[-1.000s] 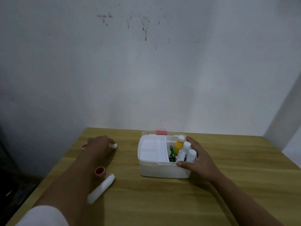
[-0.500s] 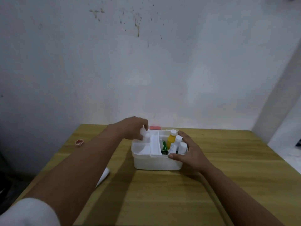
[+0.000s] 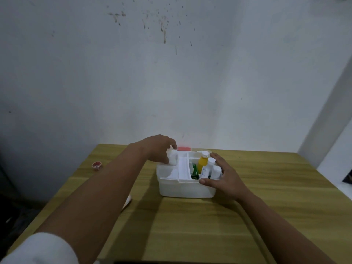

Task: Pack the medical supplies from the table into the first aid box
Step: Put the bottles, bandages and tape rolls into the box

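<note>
The first aid box [image 3: 185, 189] sits on the wooden bench [image 3: 247, 216], toward the far edge and roughly midway between the left and right edges. It is a white plastic tub, open on top, with rounded corners, its long axis running left to right across the bench. A raised white divider [image 3: 183, 168] runs front to back, splitting it into a left and a right compartment. A red latch [image 3: 184, 149] shows at the box's far rim.

Right compartment: an orange bottle with a white cap [image 3: 202, 161] stands upright at the back, white bottles [image 3: 211, 165] stand in front of it, and a green packet [image 3: 194, 169] lies against the divider.

The left hand [image 3: 159, 148] is over the box's far left corner, fingers pinched around a small white bottle [image 3: 173, 158], which is held about upright at the rim of the left compartment; whether it touches the box floor cannot be told. The right hand [image 3: 226, 180] grips the box's near right corner, thumb pressed on the front rim, fingers spread along the right side by the white bottles.

Out on the bench, a small red-rimmed cap [image 3: 97, 165] lies near the left edge, well apart from the box. A white tube [image 3: 127, 201] peeks out from under the left forearm. A white sleeve [image 3: 42, 248] covers the left upper arm at the near corner.
</note>
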